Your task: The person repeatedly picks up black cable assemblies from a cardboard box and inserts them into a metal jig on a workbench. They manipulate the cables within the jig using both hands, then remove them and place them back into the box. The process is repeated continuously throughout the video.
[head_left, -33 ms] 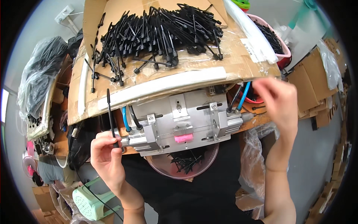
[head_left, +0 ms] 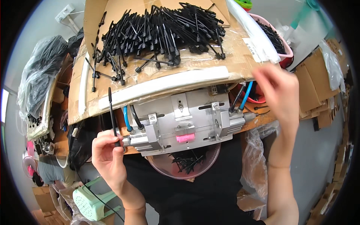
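Observation:
My left hand (head_left: pixel 108 155) is closed on a thin black rod (head_left: pixel 112 112), pinched near its lower end between thumb and fingers. The rod stands almost upright, left of a metal fixture (head_left: pixel 200 120) with clamps on both sides. A pink block (head_left: pixel 185 138) sits at the fixture's front middle. My right hand (head_left: pixel 279 88) is raised beside the right edge of the cardboard (head_left: pixel 240 71); motion blurs its fingers, so whether it holds anything cannot be told. A heap of black rods with knobbed ends (head_left: pixel 150 37) lies on the cardboard beyond the fixture.
Beneath the fixture's front edge is a translucent pinkish bowl (head_left: pixel 163 169) containing black pieces. Blue air hoses (head_left: pixel 245 95) rise at both sides. A pink basket (head_left: pixel 287 48) of black parts stands far right. A green stool (head_left: pixel 88 202) is at lower left.
My right hand has risen a little at the cardboard's right edge. My left hand has barely moved and still holds the rod.

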Motion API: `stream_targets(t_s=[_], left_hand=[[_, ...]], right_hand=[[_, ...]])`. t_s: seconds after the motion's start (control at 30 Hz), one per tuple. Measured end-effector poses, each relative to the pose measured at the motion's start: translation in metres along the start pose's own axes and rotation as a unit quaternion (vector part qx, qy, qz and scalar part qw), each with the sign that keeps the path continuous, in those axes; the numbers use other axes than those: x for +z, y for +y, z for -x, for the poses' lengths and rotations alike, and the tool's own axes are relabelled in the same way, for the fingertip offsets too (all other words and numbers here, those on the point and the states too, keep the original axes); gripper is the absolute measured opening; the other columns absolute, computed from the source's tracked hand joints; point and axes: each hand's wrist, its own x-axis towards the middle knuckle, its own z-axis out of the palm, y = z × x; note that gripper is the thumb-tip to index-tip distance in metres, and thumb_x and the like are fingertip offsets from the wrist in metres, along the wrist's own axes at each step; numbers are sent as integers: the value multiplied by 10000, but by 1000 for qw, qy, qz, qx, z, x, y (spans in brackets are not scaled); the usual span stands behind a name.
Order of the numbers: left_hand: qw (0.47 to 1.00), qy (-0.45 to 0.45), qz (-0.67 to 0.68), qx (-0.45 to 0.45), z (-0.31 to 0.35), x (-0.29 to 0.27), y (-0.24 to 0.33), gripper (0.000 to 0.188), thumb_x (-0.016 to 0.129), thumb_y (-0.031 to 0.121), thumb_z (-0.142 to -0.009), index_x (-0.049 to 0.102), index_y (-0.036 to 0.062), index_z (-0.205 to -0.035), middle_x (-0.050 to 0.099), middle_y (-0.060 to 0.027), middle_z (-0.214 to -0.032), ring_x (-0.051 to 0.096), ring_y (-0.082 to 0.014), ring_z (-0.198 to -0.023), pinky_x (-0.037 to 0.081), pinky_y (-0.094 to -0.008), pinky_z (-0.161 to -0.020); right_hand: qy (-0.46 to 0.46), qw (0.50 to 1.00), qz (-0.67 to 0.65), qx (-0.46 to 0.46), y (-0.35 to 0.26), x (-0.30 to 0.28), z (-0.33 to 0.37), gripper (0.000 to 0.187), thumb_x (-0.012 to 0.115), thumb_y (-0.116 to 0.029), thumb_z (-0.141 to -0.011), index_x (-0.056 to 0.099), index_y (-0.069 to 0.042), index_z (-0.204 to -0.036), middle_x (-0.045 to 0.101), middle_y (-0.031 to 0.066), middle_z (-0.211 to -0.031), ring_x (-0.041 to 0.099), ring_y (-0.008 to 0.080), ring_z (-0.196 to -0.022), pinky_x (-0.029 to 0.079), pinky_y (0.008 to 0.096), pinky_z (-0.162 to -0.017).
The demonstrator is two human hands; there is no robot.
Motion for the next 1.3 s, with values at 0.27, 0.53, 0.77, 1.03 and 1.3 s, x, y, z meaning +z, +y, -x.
stream_targets(t_s=[0.27, 0.53, 0.77, 1.03, 1.3], left_hand=[[997, 29, 65, 16, 7, -2, 1, 194, 689, -16, -855, 579, -7, -1015, 555, -112, -1033, 556, -162, -933, 450, -264, -831], [948, -154, -254, 113, 55, 54, 11, 683, 733, -96, -701, 522, -19, -1346, 575, -90, -981, 538, -229, -862, 462, -321, -772], [885, -241, -392, 72, 84, 100, -6, 686, 691, -2, -791, 413, -48, -1417, 532, -102, -995, 502, -255, -880, 429, -369, -808], [881, -263, -387, 67, 79, 107, -6, 698, 682, -18, -792, 397, -44, -1428, 525, -108, -1005, 502, -255, -884, 439, -378, -811], [889, -290, -338, 109, 30, 88, 16, 688, 675, 54, -774, 428, -43, -1409, 478, -99, -919, 498, -228, -826, 458, -324, -756]], right_hand=[[-29, 980, 175, -96, 10, 59, -86, 225, 747, -214, -817, 687, 0, -857, 620, 83, -688, 577, 142, -634, 447, 297, -594], [-71, 935, -345, 29, -14, 19, -66, 304, 585, -161, -969, 598, 87, -1145, 677, 110, -890, 578, 104, -677, 484, 224, -584], [-17, 885, -466, -1, 10, -21, -9, 389, 528, -198, -1013, 527, 88, -1276, 563, 98, -1058, 491, 129, -915, 401, 248, -757], [97, 898, -423, -75, -24, -9, 45, 261, 618, -59, -935, 562, 60, -1160, 655, 158, -992, 570, 165, -813, 470, 259, -726], [-47, 958, -280, 25, -43, 61, 145, 514, 700, 148, -757, 557, 85, -1247, 655, 152, -904, 617, 178, -730, 542, 340, -620]])
